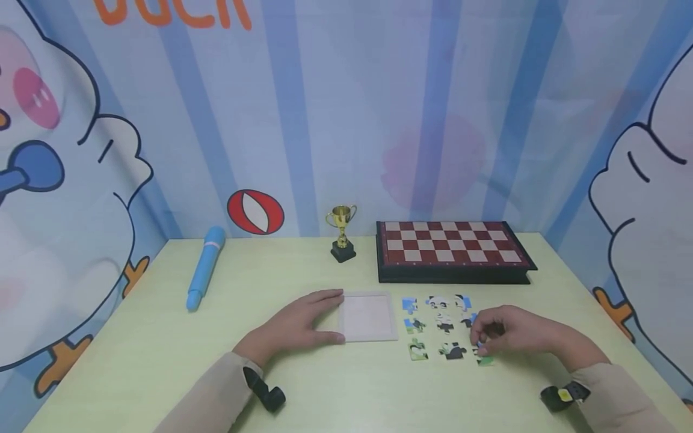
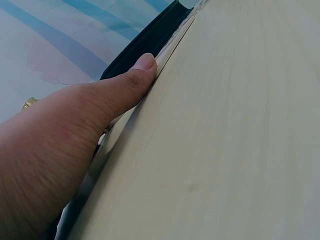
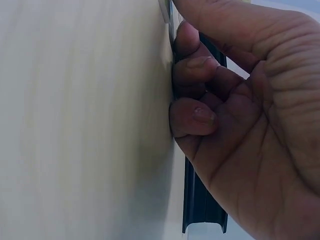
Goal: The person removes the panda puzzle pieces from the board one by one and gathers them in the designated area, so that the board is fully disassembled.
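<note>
My left hand (image 1: 295,322) lies at the left side of a pale square puzzle tray (image 1: 368,317), fingertips at its upper left corner and thumb at its lower left. In the left wrist view the thumb (image 2: 127,85) stretches along the tabletop. To the right of the tray, jigsaw pieces with a panda picture (image 1: 444,323) lie spread in rows. My right hand (image 1: 514,329) is over the right column, fingers curled. Its thumb and forefinger pinch the lower right puzzle piece (image 1: 485,361), which they partly cover. The right wrist view shows the other fingers (image 3: 195,120) folded against the table.
A folded chessboard box (image 1: 455,274) stands at the back right. Left of it is a small gold trophy cup (image 1: 341,231) on a black base. A blue stick-shaped object (image 1: 206,267) lies at the far left. A printed curtain (image 1: 346,120) hangs behind the table (image 1: 271,258).
</note>
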The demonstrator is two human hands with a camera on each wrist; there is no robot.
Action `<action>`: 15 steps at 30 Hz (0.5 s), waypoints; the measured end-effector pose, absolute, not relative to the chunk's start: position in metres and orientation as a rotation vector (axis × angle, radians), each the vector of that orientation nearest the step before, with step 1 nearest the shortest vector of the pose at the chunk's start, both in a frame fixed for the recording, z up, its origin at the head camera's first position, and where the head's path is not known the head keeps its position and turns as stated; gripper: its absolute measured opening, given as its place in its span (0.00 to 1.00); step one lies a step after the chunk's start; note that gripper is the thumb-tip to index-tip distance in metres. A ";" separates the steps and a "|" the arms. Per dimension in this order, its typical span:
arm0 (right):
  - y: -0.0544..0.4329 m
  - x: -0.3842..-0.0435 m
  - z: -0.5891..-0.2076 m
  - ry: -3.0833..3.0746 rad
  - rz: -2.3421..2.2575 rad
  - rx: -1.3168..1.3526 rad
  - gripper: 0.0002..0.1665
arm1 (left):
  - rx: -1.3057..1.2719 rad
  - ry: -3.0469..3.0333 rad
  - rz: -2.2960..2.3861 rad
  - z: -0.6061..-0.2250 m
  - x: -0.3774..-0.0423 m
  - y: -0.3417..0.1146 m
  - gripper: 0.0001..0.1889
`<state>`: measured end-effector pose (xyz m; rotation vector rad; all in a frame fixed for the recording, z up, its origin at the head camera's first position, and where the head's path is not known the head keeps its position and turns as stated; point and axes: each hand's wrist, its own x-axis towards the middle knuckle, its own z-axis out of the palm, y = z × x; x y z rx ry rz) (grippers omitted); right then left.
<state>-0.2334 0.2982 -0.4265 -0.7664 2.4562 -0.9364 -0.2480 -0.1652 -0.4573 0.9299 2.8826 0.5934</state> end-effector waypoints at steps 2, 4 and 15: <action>0.298 -0.233 -0.426 2.458 -0.927 -0.763 0.10 | 0.928 2.881 0.593 -0.457 -0.248 -0.165 0.49; 0.297 -0.234 -0.425 2.460 -0.919 -0.758 0.10 | 0.920 2.882 0.591 -0.457 -0.248 -0.165 0.49; 0.293 -0.232 -0.421 2.542 -0.992 -0.830 0.06 | 0.977 2.882 0.623 -0.462 -0.249 -0.166 0.48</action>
